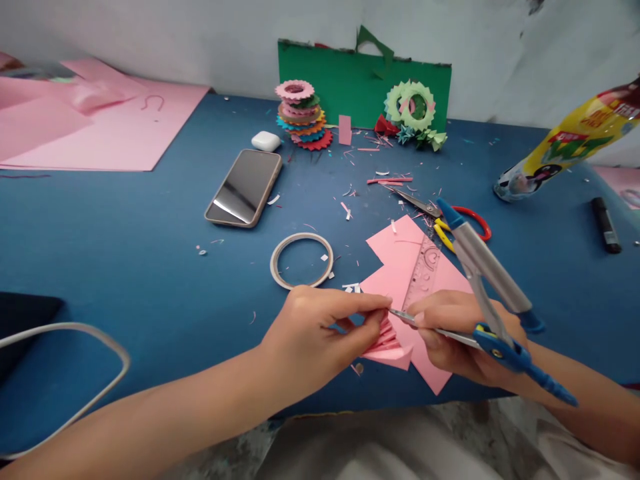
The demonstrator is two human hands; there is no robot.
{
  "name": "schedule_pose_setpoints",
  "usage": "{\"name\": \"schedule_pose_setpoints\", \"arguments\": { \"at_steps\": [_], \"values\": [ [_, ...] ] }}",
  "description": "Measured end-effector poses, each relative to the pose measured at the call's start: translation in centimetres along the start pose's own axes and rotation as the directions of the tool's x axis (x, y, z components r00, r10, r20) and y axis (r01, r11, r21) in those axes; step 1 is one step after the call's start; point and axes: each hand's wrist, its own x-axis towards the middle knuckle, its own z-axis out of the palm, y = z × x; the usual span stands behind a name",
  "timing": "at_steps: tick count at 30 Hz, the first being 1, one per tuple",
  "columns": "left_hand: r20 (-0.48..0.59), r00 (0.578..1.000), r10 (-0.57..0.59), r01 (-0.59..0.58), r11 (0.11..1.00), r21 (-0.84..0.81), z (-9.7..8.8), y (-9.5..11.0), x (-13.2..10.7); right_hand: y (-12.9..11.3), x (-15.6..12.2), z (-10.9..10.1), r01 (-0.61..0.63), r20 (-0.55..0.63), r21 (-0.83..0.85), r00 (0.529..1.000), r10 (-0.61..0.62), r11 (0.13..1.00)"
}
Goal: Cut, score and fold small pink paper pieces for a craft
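Observation:
My left hand pinches a pleated piece of pink paper between thumb and forefinger near the table's front edge. In my right hand is a drawing compass, held by one leg with its blue hinge toward the right. The metal tip of that leg meets my left fingertips at the top of the pleats; whether it touches the paper is hidden. Under both hands lies a larger pink sheet, with a clear plastic ruler on it.
Scissors lie beyond the sheet, a tape roll and phone to the left. A stack of zigzag-edged paper rings stands before a green board. A bottle and black marker are at right, with paper scraps scattered mid-table.

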Motion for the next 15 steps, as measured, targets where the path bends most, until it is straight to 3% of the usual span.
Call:
{"name": "schedule_pose_setpoints", "arguments": {
  "at_steps": [4, 8, 15],
  "values": [
    [0.036, 0.999, -0.033, 0.035, 0.998, -0.052, -0.1, 0.2, 0.1, 0.3, -0.4, 0.6, -0.016, -0.041, 0.048, 0.999, 0.018, 0.999],
    [0.082, 0.984, -0.156, 0.164, 0.98, -0.112, -0.2, 0.6, 0.1, 0.4, -1.1, 1.3, -0.033, -0.104, 0.079, 0.994, 0.041, 0.996],
    [0.142, 0.95, -0.277, 0.309, 0.89, -0.334, -0.1, 0.5, 0.0, 1.0, -1.5, 1.2, 0.061, -0.08, 0.103, 0.995, -0.053, 0.993]
  ]
}}
